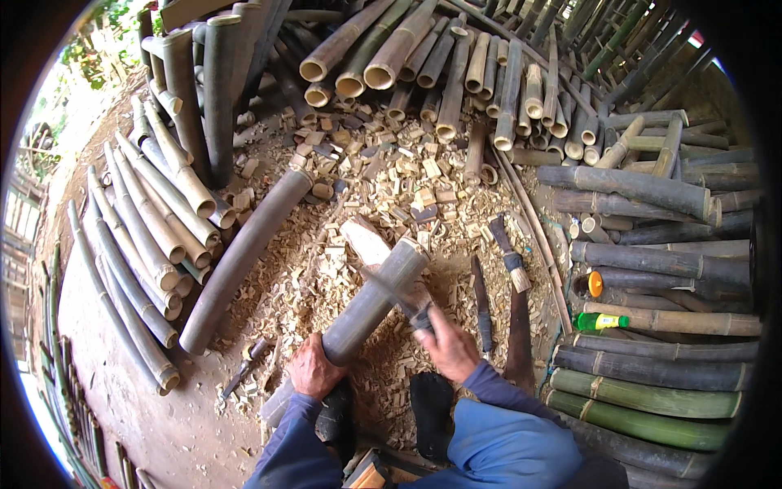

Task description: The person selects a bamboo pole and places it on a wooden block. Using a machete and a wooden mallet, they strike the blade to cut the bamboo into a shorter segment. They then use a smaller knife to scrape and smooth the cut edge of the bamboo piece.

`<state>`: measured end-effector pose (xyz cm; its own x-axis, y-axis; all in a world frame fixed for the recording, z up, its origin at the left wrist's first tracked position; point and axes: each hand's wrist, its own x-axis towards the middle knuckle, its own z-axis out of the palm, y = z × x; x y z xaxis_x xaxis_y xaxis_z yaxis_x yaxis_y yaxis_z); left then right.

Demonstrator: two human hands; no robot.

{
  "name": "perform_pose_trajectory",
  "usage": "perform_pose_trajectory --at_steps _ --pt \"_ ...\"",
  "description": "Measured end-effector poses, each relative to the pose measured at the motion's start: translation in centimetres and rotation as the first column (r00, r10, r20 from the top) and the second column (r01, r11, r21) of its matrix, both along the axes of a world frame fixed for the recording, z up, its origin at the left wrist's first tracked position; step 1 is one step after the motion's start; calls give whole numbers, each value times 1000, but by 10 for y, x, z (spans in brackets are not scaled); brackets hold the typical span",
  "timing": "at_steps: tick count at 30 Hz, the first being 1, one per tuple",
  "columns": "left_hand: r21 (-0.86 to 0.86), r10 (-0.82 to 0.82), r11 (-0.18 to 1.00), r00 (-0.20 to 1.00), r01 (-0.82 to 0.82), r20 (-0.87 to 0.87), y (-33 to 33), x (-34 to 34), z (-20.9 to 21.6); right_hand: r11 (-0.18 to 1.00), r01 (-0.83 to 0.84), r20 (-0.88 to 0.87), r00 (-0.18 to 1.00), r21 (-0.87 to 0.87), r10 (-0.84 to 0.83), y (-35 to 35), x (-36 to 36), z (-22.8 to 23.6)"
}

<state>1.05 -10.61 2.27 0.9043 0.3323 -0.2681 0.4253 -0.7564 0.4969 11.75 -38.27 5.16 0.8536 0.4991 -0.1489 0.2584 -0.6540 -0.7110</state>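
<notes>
A thick grey-brown bamboo pole (366, 314) slants from beside my feet up to a pale, chopped wooden block (364, 239), its far end resting by the block. My left hand (316, 368) is wrapped round the pole's nearer part, pressing it from the left. In my right hand (453, 350) is the dark handle of a machete (391, 292). Its blade lies across the top of the pole, pointing up and left; whether the edge touches the bamboo I cannot tell. My right fingers are closed round the handle, partly hidden.
Wood chips (399, 183) cover the ground. Right of the pole lie a long dark knife (480, 301) and a wooden-handled blade (511, 261); a small knife (246, 367) lies left. Bamboo stacks (652, 265) line the right side, with a green bottle (601, 321) on them. Another long pole (248, 257) lies left.
</notes>
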Motion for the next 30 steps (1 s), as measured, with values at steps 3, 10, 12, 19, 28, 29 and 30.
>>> perform_pose_trajectory --at_steps 3,10,12,19,28,29,30 --pt "27 -6 1000 1000 7 -28 5 -4 -2 940 -228 299 905 -254 301 25 -4 6" --pt "-20 -25 1000 998 24 -55 5 3 3 975 204 24 979 -84 -202 6 60 -12" --pt "-5 -13 1000 999 12 -33 8 0 -2 987 -113 232 963 -114 137 13 40 -1" --pt "8 18 1000 1000 -18 0 4 -3 -8 911 411 35 912 -32 -410 -48 99 1" --pt "92 47 994 997 -53 60 1 -15 -1 857 412 -26 897 -310 -441 -13 116 11" --pt "20 -33 999 996 32 88 -34 5 0 853 515 448 784 -82 -430 -140 152 -61" --pt "140 22 989 994 -37 106 -1 -12 2 620 784 -247 606 24 -756 -67 150 -34"
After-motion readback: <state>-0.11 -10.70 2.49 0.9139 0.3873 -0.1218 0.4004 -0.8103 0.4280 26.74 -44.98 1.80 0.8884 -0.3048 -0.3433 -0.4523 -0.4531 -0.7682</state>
